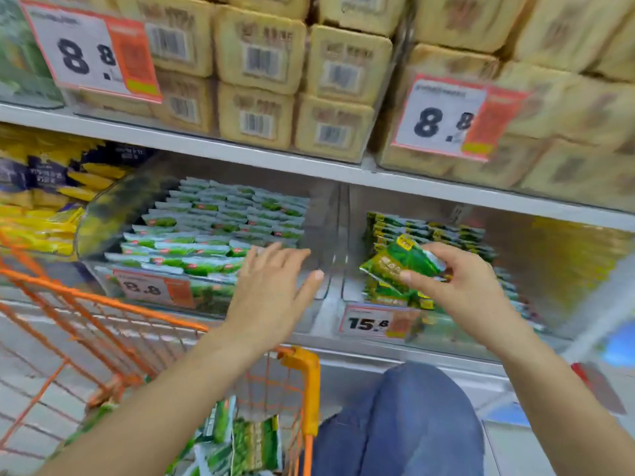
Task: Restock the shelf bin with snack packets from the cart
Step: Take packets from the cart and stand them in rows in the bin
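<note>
Restocking green snack packets at a clear shelf bin.

Low on the left, the orange cart [165, 317] carries loose green packets [254, 444]; above it the left hand [271, 290] hangs released, fingers spread, before the left bin [206, 235]. Farther right, the right hand [460, 290] pinches a green snack packet [398, 266] over the right bin [429, 235], above the 15.8 price tag [374, 322].

Two price cards on the upper shelf, far left [90, 51] and far right [446, 120], read 8.8. On the lower bins, the left tag [147, 289] shows 8.8 and the right tag [372, 323] shows 15.8.
</note>
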The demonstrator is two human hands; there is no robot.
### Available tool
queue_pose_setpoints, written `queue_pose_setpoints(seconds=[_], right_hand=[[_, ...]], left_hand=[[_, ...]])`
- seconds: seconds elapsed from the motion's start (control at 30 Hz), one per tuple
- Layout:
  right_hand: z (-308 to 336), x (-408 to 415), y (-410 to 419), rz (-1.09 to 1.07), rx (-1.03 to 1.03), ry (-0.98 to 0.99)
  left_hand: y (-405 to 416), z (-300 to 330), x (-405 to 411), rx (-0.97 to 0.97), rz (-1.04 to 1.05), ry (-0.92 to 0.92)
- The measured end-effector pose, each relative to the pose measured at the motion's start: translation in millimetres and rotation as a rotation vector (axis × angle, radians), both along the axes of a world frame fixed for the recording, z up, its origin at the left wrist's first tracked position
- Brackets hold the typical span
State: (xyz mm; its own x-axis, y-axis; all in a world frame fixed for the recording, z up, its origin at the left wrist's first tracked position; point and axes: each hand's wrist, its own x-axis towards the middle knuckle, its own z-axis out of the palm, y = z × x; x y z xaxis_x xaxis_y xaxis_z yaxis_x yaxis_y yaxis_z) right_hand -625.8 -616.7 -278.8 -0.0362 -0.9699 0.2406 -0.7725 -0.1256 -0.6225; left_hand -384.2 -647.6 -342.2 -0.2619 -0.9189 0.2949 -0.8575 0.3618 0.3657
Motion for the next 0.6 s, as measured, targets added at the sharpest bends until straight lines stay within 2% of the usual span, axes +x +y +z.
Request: queue_pose_setpoints(seconds=[0.07, 0.1, 0.17, 0.3, 0.43, 0.6], right_hand=[[1, -20, -5, -0.075, -0.008, 0.05], [-1, -27, -10, -0.088, 0.011, 0.079], [-11, -37, -22, -0.061, 0.069, 0.17], [-33, -30, -44, 0.135, 0.242, 0.272], [-43, -27, -62, 0.128, 0.237, 0.754], [-45, -30, -70, 0.13, 0.286, 0.944]], left_hand=[[-7, -17, -3, 0.061, 0.061, -0.16], [-10, -23, -3, 0.056, 0.076, -0.184], [-10, -27, -4, 0.023, 0.078, -0.173], [-8, -26, -4, 0.014, 0.072, -0.17], [-5, -23, -2, 0.028, 0.058, -0.124], [-5, -24, -1, 0.009, 0.036, -0.119]])
